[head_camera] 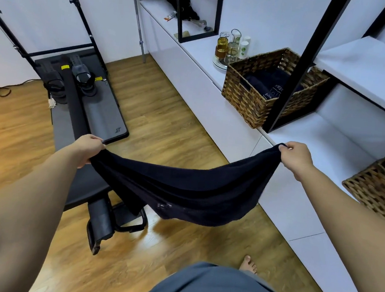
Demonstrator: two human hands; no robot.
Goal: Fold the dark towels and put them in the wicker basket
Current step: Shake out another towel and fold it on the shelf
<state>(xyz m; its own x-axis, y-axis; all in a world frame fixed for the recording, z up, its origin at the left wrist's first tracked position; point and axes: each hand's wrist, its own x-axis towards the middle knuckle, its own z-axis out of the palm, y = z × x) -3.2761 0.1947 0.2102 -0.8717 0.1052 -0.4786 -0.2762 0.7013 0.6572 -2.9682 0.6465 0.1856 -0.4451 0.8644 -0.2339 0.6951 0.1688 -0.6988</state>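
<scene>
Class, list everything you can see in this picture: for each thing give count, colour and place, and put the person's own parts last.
dark towel: one, navy, held sagging over the floor
wicker basket: one, brown, on the white counter, dark folded towels inside
second wicker basket: one, brown, right edge, cut off
glasses and cups: a cluster, clear and amber, left of the basket
exercise machine: one, black and grey, on the wood floor
white counter: one, along the right wall
left hand: grips one towel end
right hand: grips the other end

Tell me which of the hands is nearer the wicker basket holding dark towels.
Right. The right hand is just below the wicker basket; the left hand is far off across the floor.
</scene>
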